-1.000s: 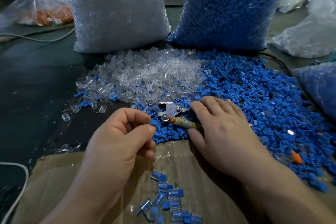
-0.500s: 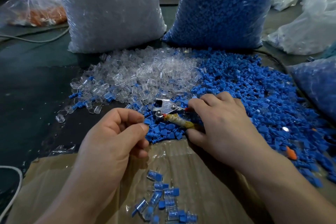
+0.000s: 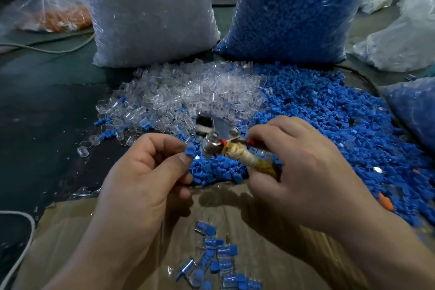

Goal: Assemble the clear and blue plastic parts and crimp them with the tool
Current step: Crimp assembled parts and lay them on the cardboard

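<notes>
Dark tabletop is carrying part heaps; toward its near edge, left hand is pinching a seemingly light, stiff blue part by its sides, and right hand is gripping the crimping tool by its wrapped handle.

left hand: pinches blue part | right hand: grips crimp tool by wrapped handle, lifted | bench: clear pile, blue pile | cardboard: assembled pieces

Blue parts; clear parts; brown cardboard.
</notes>
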